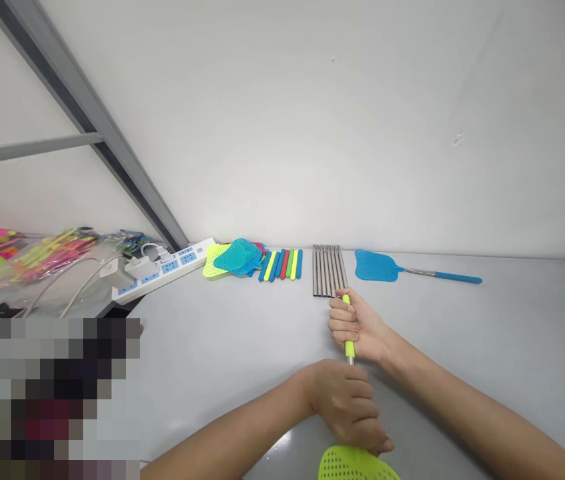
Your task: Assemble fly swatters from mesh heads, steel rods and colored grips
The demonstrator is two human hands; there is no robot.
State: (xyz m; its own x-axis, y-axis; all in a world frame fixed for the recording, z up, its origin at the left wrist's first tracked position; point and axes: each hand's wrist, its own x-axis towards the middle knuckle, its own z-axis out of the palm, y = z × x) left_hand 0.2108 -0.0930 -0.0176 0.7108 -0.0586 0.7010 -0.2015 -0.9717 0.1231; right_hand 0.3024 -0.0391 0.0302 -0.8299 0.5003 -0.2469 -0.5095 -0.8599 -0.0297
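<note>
A yellow-green fly swatter is held in both hands over the grey table. My right hand point(345, 327) is closed around its yellow-green handle point(349, 349). Closer to me, my left hand point(352, 403) wraps the metal shaft point(351, 361), hiding most of it. Below that hand, the perforated swatter head point(355, 465) runs out of the bottom of the view. A row of metal tubes point(326, 272) lies just beyond my right hand. To the right rests a blue fly swatter point(377, 266) with a metal shaft and blue handle.
Several coloured handles point(281, 265) lie left of the tubes, beside overlapping swatter heads point(239, 257). A white power strip point(177, 265) with plugs and cables is farther left. Bagged colourful items point(57, 253) sit beyond it. A wall point(362, 133) closes off the back.
</note>
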